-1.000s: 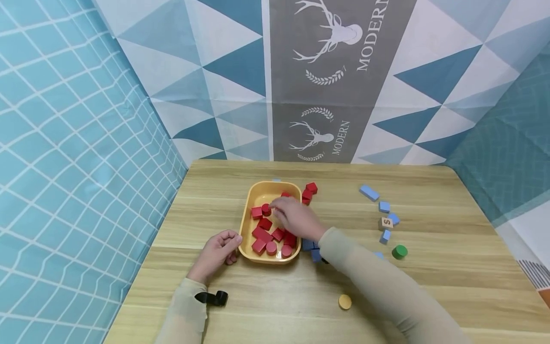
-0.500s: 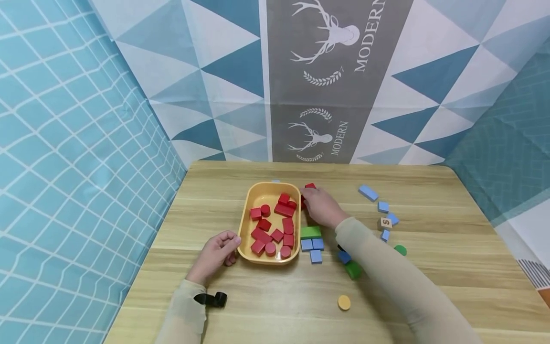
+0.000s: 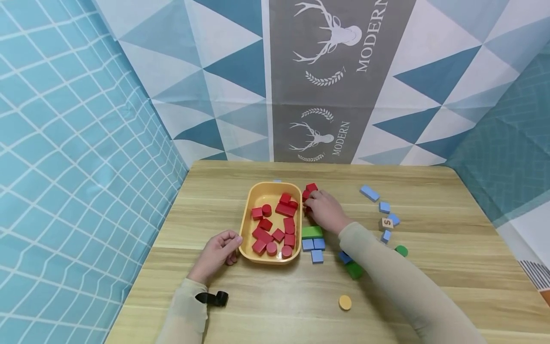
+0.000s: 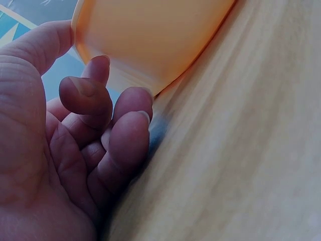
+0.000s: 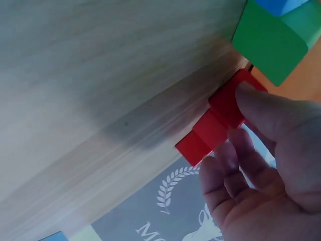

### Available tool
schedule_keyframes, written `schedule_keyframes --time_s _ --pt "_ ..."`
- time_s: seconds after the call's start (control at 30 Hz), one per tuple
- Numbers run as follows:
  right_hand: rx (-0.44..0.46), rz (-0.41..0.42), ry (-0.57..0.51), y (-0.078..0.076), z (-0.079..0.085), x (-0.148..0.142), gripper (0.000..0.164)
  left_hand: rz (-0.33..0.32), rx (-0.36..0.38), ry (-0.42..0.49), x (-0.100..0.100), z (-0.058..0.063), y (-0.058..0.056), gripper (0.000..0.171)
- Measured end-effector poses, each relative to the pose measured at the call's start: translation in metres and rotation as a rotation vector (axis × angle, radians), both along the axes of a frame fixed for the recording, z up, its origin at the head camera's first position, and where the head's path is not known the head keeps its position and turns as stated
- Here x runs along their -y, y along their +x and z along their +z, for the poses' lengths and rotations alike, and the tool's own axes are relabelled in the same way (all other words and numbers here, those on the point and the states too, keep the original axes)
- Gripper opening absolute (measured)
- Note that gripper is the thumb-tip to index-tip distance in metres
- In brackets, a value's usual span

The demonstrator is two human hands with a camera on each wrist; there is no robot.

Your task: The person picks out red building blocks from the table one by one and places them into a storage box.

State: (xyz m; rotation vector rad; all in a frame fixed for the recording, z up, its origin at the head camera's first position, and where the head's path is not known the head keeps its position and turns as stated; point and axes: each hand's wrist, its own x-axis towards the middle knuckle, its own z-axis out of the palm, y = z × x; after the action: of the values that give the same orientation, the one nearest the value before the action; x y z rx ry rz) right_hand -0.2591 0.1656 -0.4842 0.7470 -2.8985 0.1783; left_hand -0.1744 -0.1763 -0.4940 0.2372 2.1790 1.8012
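Observation:
My left hand holds the near left corner of a yellow plastic tray, its thumb on the rim and the other fingers curled by the outer wall. Several red wooden blocks, some of them round, lie inside. Just right of the tray, my right hand pinches a red block at table level. The thumb lies on that block; its far side is hidden from the wrist camera. Two more red blocks sit in line beyond it, close to the fingertips.
A green block and light blue blocks stand beside the tray. Another green block lies under the right forearm. Farther right are scattered blue blocks, a lettered cube and a green cylinder. A yellow disc lies in front.
My right hand has left the tray's inside and moved right to the red blocks outside it, where it now pinches one. My left hand stays at the tray's corner.

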Motion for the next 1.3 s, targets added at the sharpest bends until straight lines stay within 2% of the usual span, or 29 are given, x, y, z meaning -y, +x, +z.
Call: schedule_keyframes --time_s 0.17,0.3,0.47,0.53,0.63,0.7,0.77,0.87,0.93,1.03,1.3 --pt "0.055 0.013 0.003 0.002 0.002 -0.004 0.023 0.0 -0.002 -0.001 0.0 0.001 0.0 0.034" --pt "0.1 -0.066 -0.048 0.002 0.009 -0.009 0.016 -0.007 -0.004 0.002 0.001 0.001 0.0 0.034" --pt "0.001 -0.201 -0.172 -0.001 0.035 -0.01 0.018 -0.012 -0.017 0.006 0.002 0.0 0.0 0.035" --pt "-0.042 -0.205 -0.199 0.001 0.048 -0.002 0.023 -0.01 -0.022 0.004 0.002 0.0 0.0 0.035" --pt "-0.036 -0.141 -0.229 0.009 0.06 0.018 0.026 -0.005 -0.024 0.001 0.003 0.0 0.001 0.035" --pt "-0.01 -0.054 -0.24 0.016 0.059 0.035 0.024 -0.005 -0.022 0.0 0.003 -0.001 0.001 0.034" --pt "0.024 0.037 -0.221 0.022 0.05 0.049 0.022 -0.009 -0.022 -0.001 0.002 -0.002 0.0 0.033" --pt "0.08 0.11 -0.158 0.027 0.034 0.064 0.021 -0.019 -0.026 -0.001 0.002 -0.003 -0.001 0.032" --pt "0.101 0.121 -0.102 0.027 0.024 0.071 0.021 -0.021 -0.025 0.001 0.001 -0.004 -0.001 0.032" --pt "0.125 0.109 -0.074 0.026 0.016 0.078 0.023 -0.015 -0.024 0.0 0.001 -0.003 0.0 0.031" --pt "0.128 0.052 -0.094 0.02 0.006 0.086 0.014 -0.013 -0.031 -0.005 0.001 -0.001 -0.001 0.03"
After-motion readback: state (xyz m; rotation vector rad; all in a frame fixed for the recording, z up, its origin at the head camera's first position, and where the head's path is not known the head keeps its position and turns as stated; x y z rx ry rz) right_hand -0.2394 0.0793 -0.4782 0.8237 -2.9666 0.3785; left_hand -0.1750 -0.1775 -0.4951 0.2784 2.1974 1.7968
